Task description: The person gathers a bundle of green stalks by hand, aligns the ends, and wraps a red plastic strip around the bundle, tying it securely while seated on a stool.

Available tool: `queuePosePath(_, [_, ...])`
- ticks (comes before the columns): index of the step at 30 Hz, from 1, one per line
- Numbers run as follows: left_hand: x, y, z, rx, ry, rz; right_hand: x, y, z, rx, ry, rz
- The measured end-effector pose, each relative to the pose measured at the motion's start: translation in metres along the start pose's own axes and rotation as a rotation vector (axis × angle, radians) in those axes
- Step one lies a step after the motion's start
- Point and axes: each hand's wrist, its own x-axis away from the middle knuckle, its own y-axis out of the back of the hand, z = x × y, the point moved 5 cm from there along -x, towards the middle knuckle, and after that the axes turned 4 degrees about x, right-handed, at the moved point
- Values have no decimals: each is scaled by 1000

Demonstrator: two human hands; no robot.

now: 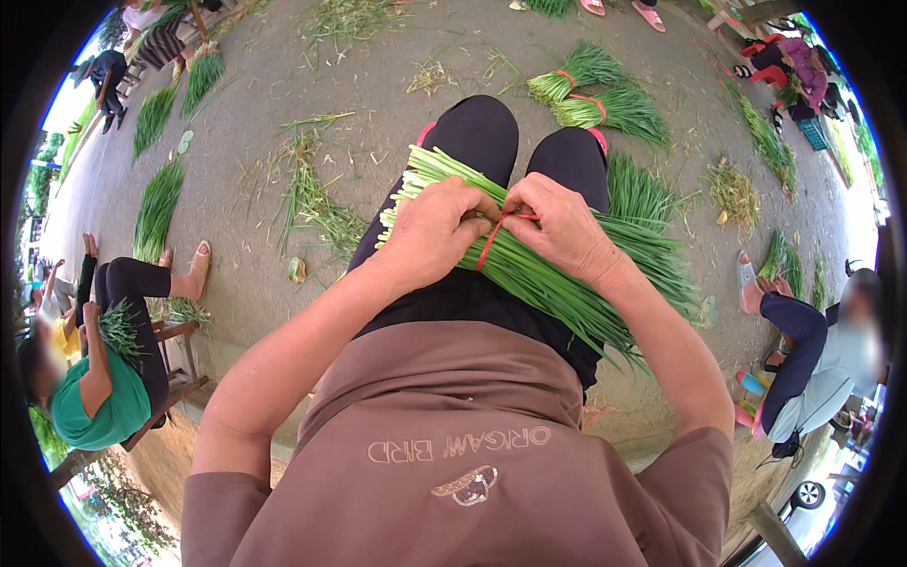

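A thick bundle of garlic chives (567, 276) lies across my lap, with its pale cut stems to the left and green leaf ends to the right. Around its middle runs a thin red tie (489, 248). My left hand (439, 225) rests over the stem side, its thumb and forefinger pinched at the tie. From the leaf side, my right hand (563, 223) pinches the tie's end on top of the bundle. Whether the crossing of the strip is knotted is hidden by my fingers.
Two tied chive bundles (602, 92) lie on the pavement beyond my knees. Loose chives (627, 184) rest beside my right leg. Trimmed scraps (312, 191) litter the ground at left. People sit at left, on a wooden bench (181, 354), and at right.
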Motion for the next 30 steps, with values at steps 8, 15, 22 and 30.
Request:
queuePosePath(8, [15, -4, -19, -472, -313, -164, 1, 9, 9, 100, -4, 17])
queuePosePath(15, [10, -1, -20, -528, -316, -63, 13, 12, 35, 531, 33, -39])
queuePosePath(22, [-11, 5, -37, -585, -486, 113, 19, 5, 33, 545, 12, -160])
queuePosePath(30, [-48, 11, -25, -504, -692, 430, 25, 13, 29, 433, -60, -137])
